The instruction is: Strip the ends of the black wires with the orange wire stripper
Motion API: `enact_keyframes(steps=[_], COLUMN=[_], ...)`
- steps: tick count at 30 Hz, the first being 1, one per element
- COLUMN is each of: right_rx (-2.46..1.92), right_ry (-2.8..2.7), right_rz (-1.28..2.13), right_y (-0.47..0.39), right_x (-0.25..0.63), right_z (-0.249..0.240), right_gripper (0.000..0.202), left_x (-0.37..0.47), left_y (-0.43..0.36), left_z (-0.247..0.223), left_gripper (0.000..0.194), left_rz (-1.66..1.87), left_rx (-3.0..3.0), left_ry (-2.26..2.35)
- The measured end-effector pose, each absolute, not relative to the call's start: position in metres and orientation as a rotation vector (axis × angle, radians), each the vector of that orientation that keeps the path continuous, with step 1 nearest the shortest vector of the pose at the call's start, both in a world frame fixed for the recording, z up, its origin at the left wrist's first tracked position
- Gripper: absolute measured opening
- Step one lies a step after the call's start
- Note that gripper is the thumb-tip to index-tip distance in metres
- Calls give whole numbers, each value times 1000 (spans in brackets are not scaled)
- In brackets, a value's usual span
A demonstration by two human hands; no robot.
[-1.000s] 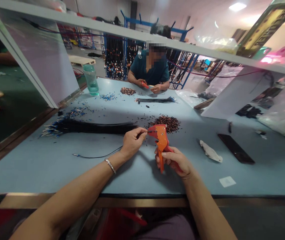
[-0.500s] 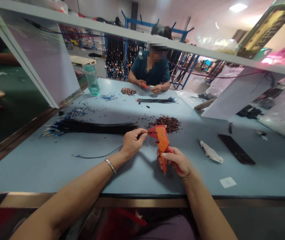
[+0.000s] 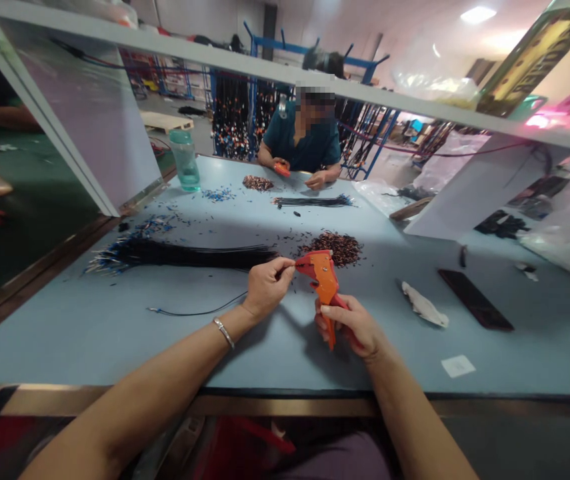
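Observation:
My left hand (image 3: 269, 283) pinches a thin black wire (image 3: 199, 313) close to one end. That end meets the jaws of an orange and red wire stripper (image 3: 323, 277), and the wire's other end, with a bluish tip, trails left on the table. Wrapped round the stripper's handles is my right hand (image 3: 349, 323). Behind my left hand lies a thick bundle of black wires (image 3: 189, 255) with blue and pale ends. A heap of small dark and copper-coloured cut pieces (image 3: 337, 248) sits just beyond the stripper's head.
Across the blue-grey table (image 3: 115, 360) a co-worker (image 3: 299, 143) holds an orange-red tool (image 3: 281, 169) near a smaller wire bundle (image 3: 312, 201). A teal bottle (image 3: 185, 163) stands at the back left. To the right lie a phone (image 3: 475, 299), a whitish scrap (image 3: 423, 305) and a white square (image 3: 458, 366).
My hands, the wire and the stripper stay nearly in place. The co-worker's tool has shifted left and turned, and the co-worker's other hand has moved slightly.

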State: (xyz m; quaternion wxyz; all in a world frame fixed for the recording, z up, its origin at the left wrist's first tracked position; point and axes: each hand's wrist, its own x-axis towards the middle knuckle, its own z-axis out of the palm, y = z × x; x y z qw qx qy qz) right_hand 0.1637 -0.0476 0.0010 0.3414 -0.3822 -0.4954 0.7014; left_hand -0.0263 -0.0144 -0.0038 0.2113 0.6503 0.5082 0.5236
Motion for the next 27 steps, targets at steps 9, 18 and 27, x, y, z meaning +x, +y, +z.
enact_keyframes(steps=[9, 18, 27], right_rx=[-1032, -1056, -1012], right_ry=[-1279, -1149, -953], right_rz=[1783, 1761, 1761], right_y=[-49, -48, -41], right_x=[160, 155, 165], right_z=[3, -3, -1], right_gripper=[32, 37, 32], left_x=[-26, -23, -19], left_y=[-11, -7, -6], left_z=[-7, -11, -12], left_gripper=[21, 21, 21], left_rz=[1467, 1436, 1391], left_rx=[1764, 1718, 1621], left_ry=[1425, 1438, 1457])
